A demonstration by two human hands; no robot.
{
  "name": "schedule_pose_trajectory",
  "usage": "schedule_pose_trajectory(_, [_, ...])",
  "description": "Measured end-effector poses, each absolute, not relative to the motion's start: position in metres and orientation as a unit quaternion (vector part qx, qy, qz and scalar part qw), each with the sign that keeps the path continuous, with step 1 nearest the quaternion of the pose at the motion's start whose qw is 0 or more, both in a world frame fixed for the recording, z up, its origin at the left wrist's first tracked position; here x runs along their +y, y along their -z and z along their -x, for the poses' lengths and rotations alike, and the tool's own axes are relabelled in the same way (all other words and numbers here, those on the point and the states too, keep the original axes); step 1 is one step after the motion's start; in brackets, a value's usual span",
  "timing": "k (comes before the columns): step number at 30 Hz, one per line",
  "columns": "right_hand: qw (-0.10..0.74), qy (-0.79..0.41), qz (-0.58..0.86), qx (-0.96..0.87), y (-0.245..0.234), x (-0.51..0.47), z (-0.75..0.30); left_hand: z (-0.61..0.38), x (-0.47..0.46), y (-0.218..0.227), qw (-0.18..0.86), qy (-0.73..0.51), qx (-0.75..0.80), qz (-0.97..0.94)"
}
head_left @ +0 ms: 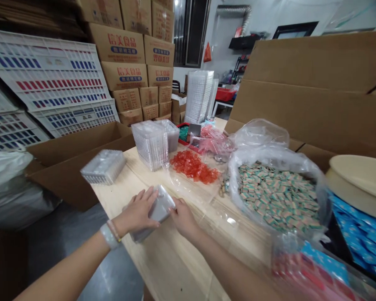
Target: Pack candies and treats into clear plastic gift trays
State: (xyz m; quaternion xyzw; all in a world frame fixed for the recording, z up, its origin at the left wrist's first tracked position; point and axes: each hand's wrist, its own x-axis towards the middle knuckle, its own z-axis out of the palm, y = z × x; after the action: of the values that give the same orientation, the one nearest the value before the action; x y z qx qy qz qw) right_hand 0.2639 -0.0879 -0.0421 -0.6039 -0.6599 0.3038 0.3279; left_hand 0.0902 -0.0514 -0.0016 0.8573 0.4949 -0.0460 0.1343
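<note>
A translucent plastic box (161, 205) lies near the left edge of the wooden table, below the middle of the view. My left hand (138, 213) rests across its top, with the fingers stretched out and spread. At the box's right corner, my right hand (183, 216) has its fingers closed on the edge; the fingertips are partly hidden. To the left is a low stack of similar clear plastic boxes (103, 166). Taller nested clear boxes (150, 144) stand behind my hands. A heap of small red-wrapped pieces (192, 166) lies beyond the box.
On the right, a clear plastic bag (235, 179) holds many small green-and-tan packets (278, 194). Red and blue packaging (319, 263) lies at the front right. An open carton (81, 142) adjoins the table's left side, and a cardboard flap (313, 92) rises behind the bag.
</note>
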Motion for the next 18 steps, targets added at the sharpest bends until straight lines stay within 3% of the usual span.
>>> schedule_pose_trajectory(18, [0.367, -0.448, 0.501, -0.643, 0.064, -0.049, -0.262, -0.054, -0.016, 0.015, 0.172, 0.008, 0.439, -0.882])
